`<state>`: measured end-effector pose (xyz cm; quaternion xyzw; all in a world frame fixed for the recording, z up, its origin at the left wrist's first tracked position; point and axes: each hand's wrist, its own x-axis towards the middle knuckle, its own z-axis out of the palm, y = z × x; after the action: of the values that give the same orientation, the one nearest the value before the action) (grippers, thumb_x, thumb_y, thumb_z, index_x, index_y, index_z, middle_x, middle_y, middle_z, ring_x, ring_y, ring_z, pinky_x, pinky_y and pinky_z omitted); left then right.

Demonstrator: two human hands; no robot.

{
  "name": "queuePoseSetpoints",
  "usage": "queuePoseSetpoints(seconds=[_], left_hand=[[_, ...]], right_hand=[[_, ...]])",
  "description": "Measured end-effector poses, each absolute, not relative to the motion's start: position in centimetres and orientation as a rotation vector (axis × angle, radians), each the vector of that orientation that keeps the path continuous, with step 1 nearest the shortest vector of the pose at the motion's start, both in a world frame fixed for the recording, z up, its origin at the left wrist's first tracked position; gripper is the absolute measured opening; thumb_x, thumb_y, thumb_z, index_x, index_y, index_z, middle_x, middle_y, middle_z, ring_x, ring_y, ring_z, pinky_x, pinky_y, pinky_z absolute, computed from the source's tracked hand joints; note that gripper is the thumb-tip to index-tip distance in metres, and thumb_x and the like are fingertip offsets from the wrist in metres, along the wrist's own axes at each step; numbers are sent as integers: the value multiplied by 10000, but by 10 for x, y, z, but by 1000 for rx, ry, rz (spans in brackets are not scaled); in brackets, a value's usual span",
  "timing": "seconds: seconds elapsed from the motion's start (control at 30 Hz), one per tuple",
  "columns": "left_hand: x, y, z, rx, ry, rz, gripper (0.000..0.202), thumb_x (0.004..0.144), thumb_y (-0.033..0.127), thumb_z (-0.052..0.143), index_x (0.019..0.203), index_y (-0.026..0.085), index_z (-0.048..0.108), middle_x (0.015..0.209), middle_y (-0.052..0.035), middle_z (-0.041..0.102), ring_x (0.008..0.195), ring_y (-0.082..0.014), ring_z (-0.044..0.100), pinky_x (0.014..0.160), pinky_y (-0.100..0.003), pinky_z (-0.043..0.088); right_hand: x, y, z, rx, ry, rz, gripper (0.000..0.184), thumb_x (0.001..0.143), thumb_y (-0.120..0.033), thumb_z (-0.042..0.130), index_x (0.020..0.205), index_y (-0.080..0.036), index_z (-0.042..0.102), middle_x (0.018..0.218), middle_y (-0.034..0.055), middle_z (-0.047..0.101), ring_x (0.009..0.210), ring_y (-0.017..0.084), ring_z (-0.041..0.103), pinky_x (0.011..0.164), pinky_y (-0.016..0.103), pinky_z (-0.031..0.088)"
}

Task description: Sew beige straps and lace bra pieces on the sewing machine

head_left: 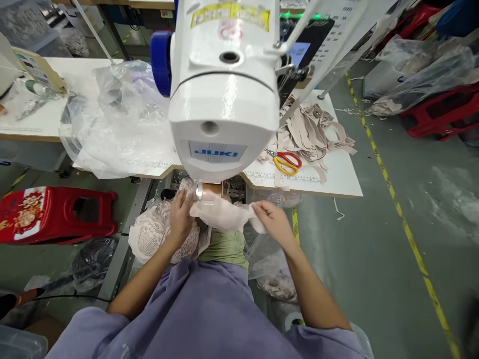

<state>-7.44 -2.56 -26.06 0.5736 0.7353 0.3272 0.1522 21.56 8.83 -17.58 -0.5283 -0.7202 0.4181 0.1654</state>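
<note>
A pale pink bra (pixel 222 213) stretches between my two hands, just below the head of a white sewing machine (pixel 224 104). My right hand (pixel 275 223) pinches its right end. At its left end, my left hand (pixel 181 217) is closed on the gathered fabric beside the machine's metal work end (pixel 209 190). Several lace bra cups (pixel 147 232) in the same pale pink lie under and left of my left wrist. The machine head hides the needle area.
Red-and-yellow-handled scissors (pixel 286 162) lie by a heap of beige fabric strips (pixel 305 127) on the table's right side. Clear plastic bags (pixel 119 124) cover part of the left table. A red stool (pixel 60 215) stands on the floor at left; a bag of scraps (pixel 279 279) sits below right.
</note>
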Motion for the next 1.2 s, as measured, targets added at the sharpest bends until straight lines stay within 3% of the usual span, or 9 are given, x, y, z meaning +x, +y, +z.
queuePoseSetpoints(seconds=[0.07, 0.17, 0.3, 0.43, 0.63, 0.77, 0.9, 1.07, 1.2], left_hand=[[-64, -28, -262, 1707, 2086, 824, 655, 874, 17, 410, 1477, 275, 416, 1641, -90, 244, 1530, -313, 147, 1197, -601, 232], [-39, -40, -266, 1790, 1919, 607, 626, 836, 149, 609, 1441, 232, 469, 1613, -143, 297, 1492, -373, 246, 1172, -610, 283], [-52, -67, -254, 1728, 1892, 605, 491, 885, 313, 607, 1357, 199, 536, 1472, -153, 490, 1335, -314, 492, 1071, -482, 462], [-136, -106, -233, 1535, 2213, 561, 375, 966, 370, 435, 1266, 170, 535, 1274, -135, 603, 1173, -252, 583, 1013, -410, 483], [-209, -183, -244, 1134, 2565, 144, 353, 863, 502, 549, 880, 158, 625, 849, -102, 654, 803, -248, 633, 737, -334, 496], [-194, -202, -250, 1148, 2464, 2, 361, 913, 424, 468, 691, 179, 614, 785, -110, 677, 797, -241, 644, 743, -314, 465], [-181, -196, -235, 1118, 2479, -86, 432, 961, 373, 334, 763, 144, 642, 894, -197, 688, 944, -313, 644, 853, -394, 444], [-155, -168, -211, 1160, 2436, -26, 429, 873, 545, 468, 893, 155, 646, 952, -192, 703, 943, -336, 657, 808, -383, 469], [-134, -149, -197, 1351, 2305, 165, 319, 877, 444, 421, 760, 225, 622, 762, -90, 715, 746, -287, 684, 681, -341, 488]], right_hand=[[251, 98, -197, -1810, -2184, 1000, 478, 949, -566, 399, 870, -179, 667, 800, 57, 676, 736, 195, 593, 670, 277, 432], [284, 107, -231, -2080, -2277, 839, 459, 932, -493, 409, 871, -130, 683, 829, 153, 684, 790, 275, 620, 739, 373, 462], [261, 99, -273, -2014, -2392, 754, 597, 901, -502, 496, 1312, -73, 558, 1261, 270, 596, 1174, 381, 561, 956, 485, 438], [204, 78, -314, -1449, -2654, 816, 874, 814, -569, 634, 1513, -149, 319, 1555, 223, 331, 1434, 372, 320, 1132, 517, 318], [189, 73, -352, -1254, -2731, 921, 676, 817, -482, 626, 1390, -153, 482, 1435, 199, 450, 1344, 356, 424, 1114, 506, 354], [183, 75, -328, -1286, -2686, 953, 665, 793, -508, 642, 1320, -118, 531, 1362, 227, 493, 1304, 376, 449, 1092, 536, 368], [135, 40, -278, -1130, -2616, 1121, 618, 860, -558, 602, 1334, -166, 537, 1370, 200, 519, 1309, 356, 456, 1105, 531, 359], [72, -30, -247, -561, -2707, 1679, 535, 863, -448, 669, 1332, -203, 585, 1410, 149, 542, 1315, 304, 494, 1125, 464, 371], [43, -40, -252, -614, -2649, 1634, 994, 593, -505, 872, 1454, -209, 476, 1499, 165, 478, 1358, 374, 456, 1119, 485, 383]])
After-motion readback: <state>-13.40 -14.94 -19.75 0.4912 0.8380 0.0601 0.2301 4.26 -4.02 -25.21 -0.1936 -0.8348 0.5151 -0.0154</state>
